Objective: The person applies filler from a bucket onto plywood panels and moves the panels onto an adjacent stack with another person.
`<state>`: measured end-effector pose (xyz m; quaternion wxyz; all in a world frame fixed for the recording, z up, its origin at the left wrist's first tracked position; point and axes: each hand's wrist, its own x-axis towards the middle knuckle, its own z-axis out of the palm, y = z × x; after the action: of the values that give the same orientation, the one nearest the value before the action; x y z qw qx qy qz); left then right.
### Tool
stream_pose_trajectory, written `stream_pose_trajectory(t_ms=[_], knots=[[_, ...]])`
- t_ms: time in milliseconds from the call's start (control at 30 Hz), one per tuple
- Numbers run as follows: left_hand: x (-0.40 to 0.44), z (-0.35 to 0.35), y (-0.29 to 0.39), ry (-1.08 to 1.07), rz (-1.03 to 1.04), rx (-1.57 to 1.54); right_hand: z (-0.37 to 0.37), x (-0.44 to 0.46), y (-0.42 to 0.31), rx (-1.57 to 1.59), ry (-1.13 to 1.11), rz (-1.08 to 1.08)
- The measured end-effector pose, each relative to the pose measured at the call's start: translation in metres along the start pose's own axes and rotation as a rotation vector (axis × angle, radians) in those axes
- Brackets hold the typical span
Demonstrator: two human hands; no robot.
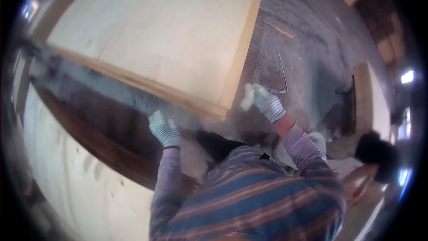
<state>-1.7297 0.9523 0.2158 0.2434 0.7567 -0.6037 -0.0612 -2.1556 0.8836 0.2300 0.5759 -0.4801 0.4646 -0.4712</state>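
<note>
A broad stack of pale thin wood sheets lies in front of me, its layered near edge facing my body. My left hand, in a whitish glove with a striped cuff, hovers over the gap just before that edge. Its thumb stands apart from the fingers, and I see nothing in it. Just right of the stack's near corner is my right hand, gloved the same way. Its fingers bend downward, slightly apart, with no held thing visible; some blur softens the fingertips. Whether it touches the corner is hard to tell.
Another stack of pale sheets lies at the lower left, across a dark gap. A co-worker is close at my right. Beyond stands a light wood stack. Thin wood scraps litter the grey floor.
</note>
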Motion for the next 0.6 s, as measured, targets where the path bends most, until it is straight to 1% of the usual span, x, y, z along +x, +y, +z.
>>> stream_pose_trajectory(t_ms=[33, 100, 133, 233, 300, 333, 367, 400, 433, 467, 533, 567, 600], knots=[[0.034, 0.027, 0.018, -0.048, 0.118, 0.048, -0.007, 0.020, 0.001, 0.026, 0.112, -0.026], [0.103, 0.076, 0.041, -0.153, 0.273, 0.140, 0.005, 0.071, -0.060, 0.734, 0.462, 0.184], [0.137, 0.104, 0.039, -0.185, 0.348, 0.240, -0.003, 0.106, -0.068, 0.625, 0.527, 0.207], [0.237, 0.128, 0.049, -0.332, 0.260, 0.380, -0.036, 0.203, -0.068, 0.508, 0.457, -0.094], [0.289, 0.128, 0.054, -0.251, 0.261, 0.296, -0.070, 0.272, -0.060, 0.642, 0.448, -0.092], [0.306, 0.134, 0.054, -0.235, 0.253, 0.332, -0.085, 0.305, -0.055, 0.702, 0.432, -0.098], [0.319, 0.141, 0.048, -0.210, 0.252, 0.366, -0.098, 0.332, -0.034, 0.733, 0.338, -0.149], [0.320, 0.146, 0.033, -0.183, 0.274, 0.379, -0.122, 0.356, -0.008, 0.749, 0.241, -0.195], [0.316, 0.162, 0.030, -0.143, 0.267, 0.372, -0.152, 0.387, 0.003, 0.740, 0.117, -0.232], [0.314, 0.172, 0.041, -0.167, 0.234, 0.318, -0.168, 0.407, 0.016, 0.338, 0.576, -0.023], [0.316, 0.160, 0.031, -0.234, 0.232, 0.294, -0.191, 0.440, 0.007, -0.450, 0.567, 0.131], [0.318, 0.163, 0.028, -0.222, 0.213, 0.316, -0.190, 0.460, -0.007, -0.829, 0.535, 0.193], [0.313, 0.160, 0.027, -0.229, 0.216, 0.336, -0.181, 0.463, -0.013, -0.658, 0.370, 0.233]])
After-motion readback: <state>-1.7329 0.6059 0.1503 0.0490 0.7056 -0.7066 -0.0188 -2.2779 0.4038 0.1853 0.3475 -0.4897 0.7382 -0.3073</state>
